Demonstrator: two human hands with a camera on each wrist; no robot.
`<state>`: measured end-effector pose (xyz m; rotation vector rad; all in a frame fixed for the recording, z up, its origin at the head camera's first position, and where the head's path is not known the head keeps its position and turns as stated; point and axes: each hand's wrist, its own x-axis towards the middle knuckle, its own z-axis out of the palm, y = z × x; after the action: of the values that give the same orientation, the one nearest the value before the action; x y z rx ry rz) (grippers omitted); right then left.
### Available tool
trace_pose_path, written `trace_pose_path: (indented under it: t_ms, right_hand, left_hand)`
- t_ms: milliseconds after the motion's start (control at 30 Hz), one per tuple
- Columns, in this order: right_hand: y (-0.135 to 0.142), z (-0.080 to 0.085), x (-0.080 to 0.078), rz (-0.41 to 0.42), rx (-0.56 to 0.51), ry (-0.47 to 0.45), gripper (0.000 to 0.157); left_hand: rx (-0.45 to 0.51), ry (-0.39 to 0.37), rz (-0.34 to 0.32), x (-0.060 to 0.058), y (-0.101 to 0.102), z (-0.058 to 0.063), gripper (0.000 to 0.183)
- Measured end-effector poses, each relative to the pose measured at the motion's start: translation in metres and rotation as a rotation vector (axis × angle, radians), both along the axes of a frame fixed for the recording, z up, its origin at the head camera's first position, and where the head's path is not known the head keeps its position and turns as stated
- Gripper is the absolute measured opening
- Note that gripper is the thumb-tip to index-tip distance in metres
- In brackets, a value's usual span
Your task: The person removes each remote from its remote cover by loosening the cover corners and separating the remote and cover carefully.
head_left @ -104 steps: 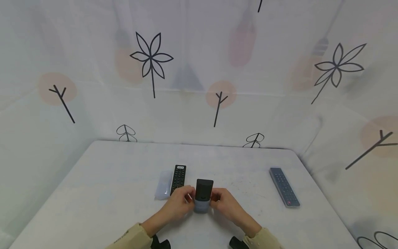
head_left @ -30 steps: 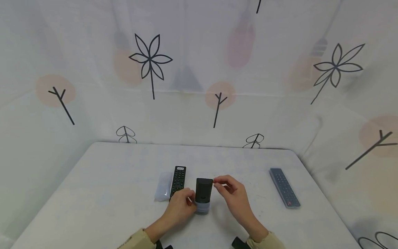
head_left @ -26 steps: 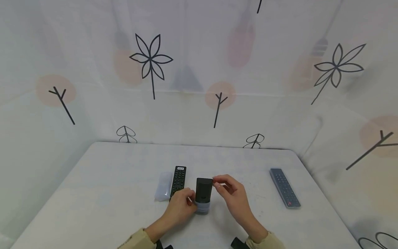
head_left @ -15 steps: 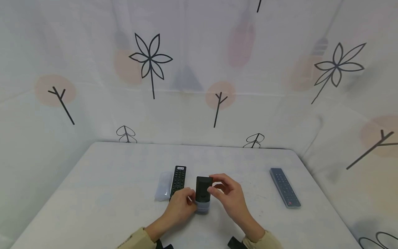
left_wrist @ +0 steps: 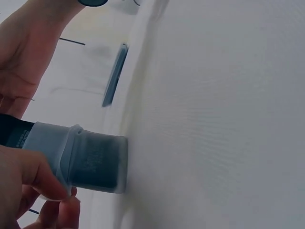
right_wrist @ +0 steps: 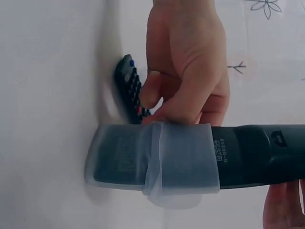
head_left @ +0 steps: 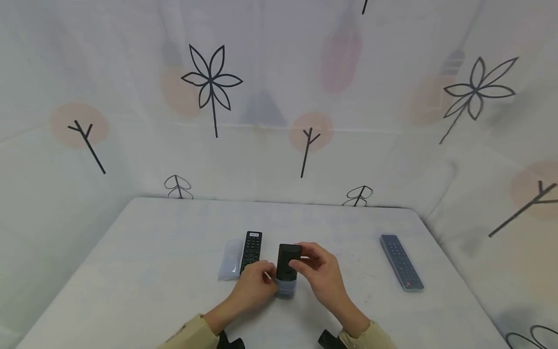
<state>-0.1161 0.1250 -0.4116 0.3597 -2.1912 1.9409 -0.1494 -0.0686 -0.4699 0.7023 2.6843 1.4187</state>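
A black remote control [head_left: 286, 264] stands on end at the table's middle, its battery-cover side towards me. Its lower part sits in a translucent sleeve [right_wrist: 186, 157], whose edge is folded over partway up. My left hand [head_left: 255, 285] pinches the sleeve's edge on the left, thumb and fingertips showing in the left wrist view. My right hand [head_left: 323, 274] grips the bare upper part of the remote, thumb on the near face and fingers behind, partly hidden. The sleeve's bottom end meets or nearly meets the tabletop.
Left of the hands lie a second black remote [head_left: 251, 248] and a flat translucent sleeve [head_left: 231, 259], side by side. A sleeved remote [head_left: 401, 262] lies near the right edge of the white table [head_left: 174, 247]. Patterned cloth [head_left: 261, 160] hangs behind and at both sides.
My right hand left the sleeve's side, rose to the remote's upper edge and now grips its top. The remote has lifted slightly. My left hand stays at the sleeve.
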Motion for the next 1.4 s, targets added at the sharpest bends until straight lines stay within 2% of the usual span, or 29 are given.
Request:
trace_pose_path:
  t_ms: [300, 433, 633, 800, 933, 1067, 1233, 1400]
  right_hand:
    - [0.004, 0.003, 0.003, -0.020, -0.005, -0.018, 0.033]
    - [0.006, 0.004, 0.004, -0.030, -0.002, -0.005, 0.034]
    - [0.010, 0.007, 0.005, -0.029, 0.006, 0.031, 0.036]
    - [0.012, 0.010, 0.007, 0.002, 0.002, 0.038, 0.037]
    - [0.013, 0.012, 0.009, 0.025, 0.016, 0.062, 0.037]
    - [0.014, 0.013, 0.011, 0.055, 0.032, 0.093, 0.038]
    - [0.016, 0.013, 0.013, 0.118, 0.026, 0.156, 0.038]
    - [0.017, 0.012, 0.015, 0.168, 0.002, 0.232, 0.039]
  left_hand:
    - [0.047, -0.147, -0.077, -0.006, -0.010, 0.008, 0.023]
    - [0.055, -0.177, -0.080, -0.007, -0.010, 0.012, 0.023]
    - [0.114, -0.180, -0.084, -0.008, -0.009, 0.015, 0.013]
    - [0.148, -0.196, -0.051, -0.007, -0.007, 0.017, 0.008]
    - [0.162, -0.227, -0.024, -0.008, -0.005, 0.017, 0.018]
    - [0.180, -0.266, -0.030, -0.009, -0.005, 0.017, 0.026]
    - [0.200, -0.281, -0.064, -0.009, -0.005, 0.018, 0.020]
    - [0.264, -0.307, -0.035, -0.009, -0.005, 0.019, 0.014]
